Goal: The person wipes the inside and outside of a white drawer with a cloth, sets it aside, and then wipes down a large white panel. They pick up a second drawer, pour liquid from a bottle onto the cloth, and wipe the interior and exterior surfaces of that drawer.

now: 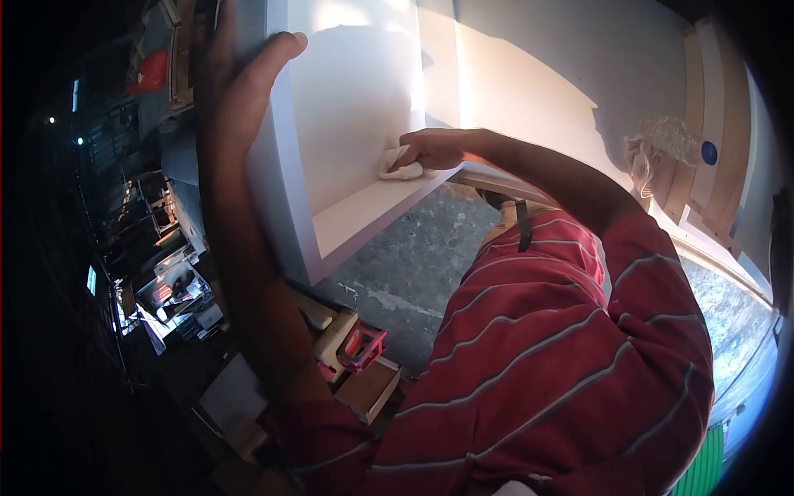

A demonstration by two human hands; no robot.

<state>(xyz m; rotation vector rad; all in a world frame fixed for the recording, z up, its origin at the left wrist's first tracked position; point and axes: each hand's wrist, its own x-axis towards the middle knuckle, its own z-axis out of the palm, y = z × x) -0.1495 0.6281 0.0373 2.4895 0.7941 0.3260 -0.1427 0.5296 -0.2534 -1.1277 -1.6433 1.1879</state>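
My right hand (434, 150) is closed on a white cloth (400, 164), pressed into the lower inside corner of a pale box-like cabinet (351, 107). Part of the cloth shows below and left of the fingers. My left hand (240, 83) is raised at the cabinet's left outer edge, its thumb stretched out and apart from the rest of the hand. The other fingers run up into shadow at the top of the view. Nothing shows in that hand. Sunlight falls on the cabinet's inner panel.
Below the cabinet is a grey concrete floor (413, 248). A red and black object (362, 345) lies beside wood pieces (335, 339). To the right, clear crumpled plastic (662, 147) and a blue round item (709, 153) rest by wooden boards (701, 107).
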